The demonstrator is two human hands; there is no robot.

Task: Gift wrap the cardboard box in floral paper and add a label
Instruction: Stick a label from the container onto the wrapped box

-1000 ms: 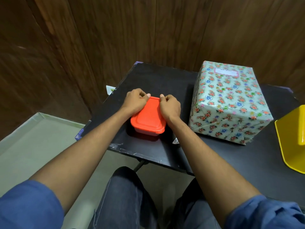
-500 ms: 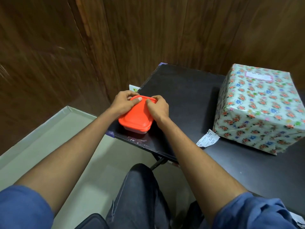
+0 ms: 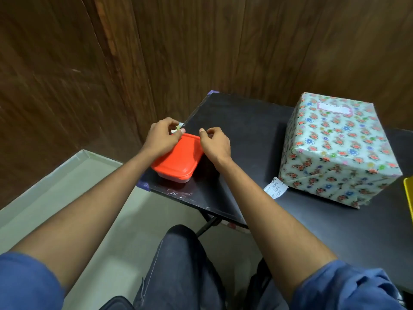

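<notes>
Wrapping: the wrapped box [image 3: 339, 151] sits in floral paper on the black table [image 3: 245, 130], a label [image 3: 334, 108] on its top.
Landmark: an orange container [image 3: 177, 161] lies well left of the box, at the table's corner.
Left hand [image 3: 162, 136]: curled fingers pinch a small scrap [image 3: 178, 127] at the container's far edge.
Right hand [image 3: 215, 142]: fingers curled just beside the container's right edge; whether they hold anything, cannot tell.
Paper slip [image 3: 276, 187]: touching the box's near-left corner.

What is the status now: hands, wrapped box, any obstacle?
Left hand pinches a small scrap; right hand curled, holding nothing visible. Wrapped box labelled, untouched. Red-lidded container sits between the hands.
</notes>
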